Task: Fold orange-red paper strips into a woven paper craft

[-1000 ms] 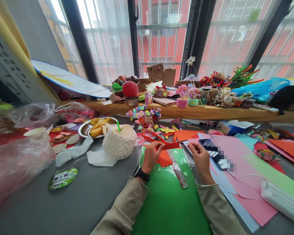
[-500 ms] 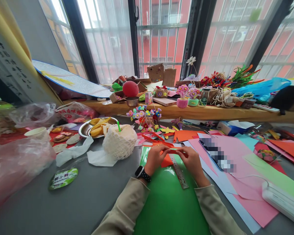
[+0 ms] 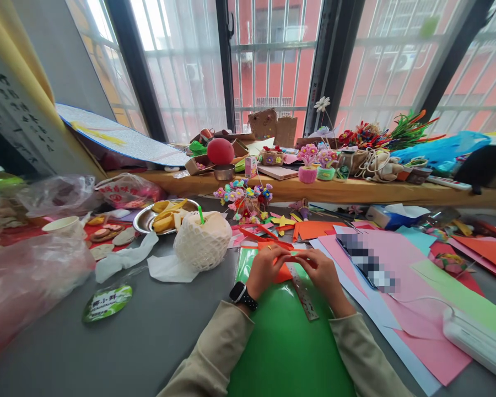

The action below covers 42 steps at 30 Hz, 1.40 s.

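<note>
A thin orange paper strip (image 3: pixel 292 257) is pinched between the left hand (image 3: pixel 264 270) and right hand (image 3: pixel 324 274), fingertips closed tight on it. It is held above the green sheet (image 3: pixel 285 342) at the near edge of the table (image 3: pixel 161 331), with a ruler (image 3: pixel 305 292) just beneath. Further left, a metal dish (image 3: pixel 141 221) holds yellow pieces (image 3: pixel 165 218), and a netted coconut (image 3: pixel 202 245) holds a green straw (image 3: pixel 199 214).

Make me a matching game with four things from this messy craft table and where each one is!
Things:
1. orange paper
2. ruler
3. watch
4. red ball

Places:
A. on the wooden ledge
B. on the left wrist
C. pinched between the left hand and the right hand
D. lying on the green sheet

Pairs: 1-C, 2-D, 3-B, 4-A
</note>
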{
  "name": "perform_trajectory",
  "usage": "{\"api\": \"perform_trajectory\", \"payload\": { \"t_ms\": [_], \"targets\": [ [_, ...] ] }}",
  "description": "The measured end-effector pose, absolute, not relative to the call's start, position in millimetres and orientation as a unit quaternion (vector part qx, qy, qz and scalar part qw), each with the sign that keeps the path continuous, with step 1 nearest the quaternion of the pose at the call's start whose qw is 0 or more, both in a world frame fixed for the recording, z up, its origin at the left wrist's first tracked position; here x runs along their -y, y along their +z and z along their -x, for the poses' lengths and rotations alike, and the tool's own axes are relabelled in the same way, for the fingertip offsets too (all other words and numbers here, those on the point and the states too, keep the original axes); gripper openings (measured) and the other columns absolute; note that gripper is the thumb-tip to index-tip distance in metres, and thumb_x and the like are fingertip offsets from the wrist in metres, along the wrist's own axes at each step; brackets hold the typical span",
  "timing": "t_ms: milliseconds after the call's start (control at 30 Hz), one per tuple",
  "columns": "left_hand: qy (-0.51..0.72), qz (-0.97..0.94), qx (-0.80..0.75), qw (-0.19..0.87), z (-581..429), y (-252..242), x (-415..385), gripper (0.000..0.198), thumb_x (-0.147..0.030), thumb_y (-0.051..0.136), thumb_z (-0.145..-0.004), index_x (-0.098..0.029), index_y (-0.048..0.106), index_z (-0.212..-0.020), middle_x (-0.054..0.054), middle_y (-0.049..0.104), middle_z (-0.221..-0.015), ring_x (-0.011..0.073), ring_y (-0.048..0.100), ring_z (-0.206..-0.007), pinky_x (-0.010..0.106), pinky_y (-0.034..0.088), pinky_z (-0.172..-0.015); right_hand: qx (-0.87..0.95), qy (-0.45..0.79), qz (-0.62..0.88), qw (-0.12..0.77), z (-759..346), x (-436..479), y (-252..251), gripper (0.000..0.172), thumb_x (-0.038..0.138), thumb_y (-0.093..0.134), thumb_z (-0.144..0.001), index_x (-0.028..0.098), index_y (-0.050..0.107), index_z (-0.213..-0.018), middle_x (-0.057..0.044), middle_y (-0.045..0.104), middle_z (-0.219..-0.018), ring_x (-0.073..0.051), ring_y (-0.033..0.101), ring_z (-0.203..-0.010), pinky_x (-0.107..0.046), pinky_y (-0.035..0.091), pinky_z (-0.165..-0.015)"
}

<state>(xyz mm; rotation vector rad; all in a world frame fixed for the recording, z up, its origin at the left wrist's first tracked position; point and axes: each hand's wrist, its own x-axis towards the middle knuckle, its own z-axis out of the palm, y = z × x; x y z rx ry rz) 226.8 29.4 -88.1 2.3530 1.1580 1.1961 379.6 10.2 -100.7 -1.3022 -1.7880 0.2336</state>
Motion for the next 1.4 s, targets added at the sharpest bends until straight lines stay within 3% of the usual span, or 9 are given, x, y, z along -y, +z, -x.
{"api": "perform_trajectory", "payload": {
  "t_ms": [533, 667, 800, 1167, 1267, 1400],
  "targets": [
    [0.418, -0.771, -0.472, 0.089, -224, -89, -30, 0.02, -0.026, 0.038, -0.077, -0.018, 0.056, -0.078, 0.003, 0.059, -0.076, 0.0132, 0.052, -0.071, 0.024, 0.037, -0.063, 0.584, -0.035, 0.621, 0.522, -397, -10, -102, 0.025, 0.033, 0.039, -0.076, 0.016, 0.057, -0.079, -0.007, 0.059, -0.077, -0.018, 0.051, -0.071, -0.029, 0.038, -0.065],
    [0.391, -0.812, -0.424, 0.09, -227, -91, -28, 0.019, -0.026, 0.04, -0.076, -0.018, 0.057, -0.077, 0.003, 0.059, -0.075, 0.0132, 0.052, -0.07, 0.023, 0.037, -0.062, 0.705, -0.006, 0.531, 0.47, -383, -9, -99, 0.021, 0.034, 0.045, -0.073, 0.019, 0.057, -0.082, -0.005, 0.058, -0.081, -0.019, 0.05, -0.078, -0.03, 0.037, -0.07],
    [0.385, -0.823, -0.398, 0.122, -229, -92, -28, 0.018, -0.025, 0.042, -0.075, -0.019, 0.058, -0.078, 0.003, 0.06, -0.072, 0.0126, 0.052, -0.068, 0.022, 0.038, -0.061, 0.743, 0.017, 0.523, 0.417, -371, -10, -103, 0.018, 0.032, 0.045, -0.074, 0.02, 0.058, -0.075, -0.004, 0.059, -0.072, -0.018, 0.05, -0.072, -0.029, 0.036, -0.065],
    [0.481, -0.736, -0.452, 0.151, -219, -84, -33, 0.021, -0.028, 0.038, -0.077, -0.017, 0.057, -0.078, 0.003, 0.059, -0.077, 0.012, 0.053, -0.072, 0.023, 0.039, -0.067, 0.676, 0.001, 0.577, 0.459, -388, -11, -104, 0.019, 0.03, 0.044, -0.074, 0.02, 0.059, -0.075, -0.004, 0.06, -0.075, -0.017, 0.052, -0.072, -0.029, 0.036, -0.065],
    [0.46, -0.776, -0.402, 0.155, -222, -84, -31, 0.018, -0.026, 0.042, -0.075, -0.019, 0.056, -0.084, 0.003, 0.059, -0.084, 0.0126, 0.052, -0.081, 0.024, 0.038, -0.072, 0.716, 0.031, 0.548, 0.43, -381, -11, -104, 0.017, 0.029, 0.046, -0.073, 0.021, 0.06, -0.076, -0.004, 0.06, -0.073, -0.018, 0.052, -0.072, -0.028, 0.037, -0.064],
    [0.402, -0.814, -0.393, 0.147, -227, -90, -30, 0.017, -0.024, 0.043, -0.075, -0.019, 0.058, -0.078, 0.001, 0.061, -0.076, 0.0126, 0.053, -0.072, 0.023, 0.039, -0.065, 0.735, 0.05, 0.528, 0.424, -375, -12, -105, 0.017, 0.028, 0.045, -0.073, 0.021, 0.06, -0.076, -0.004, 0.061, -0.076, -0.018, 0.053, -0.074, -0.029, 0.038, -0.066]
  ]
}}
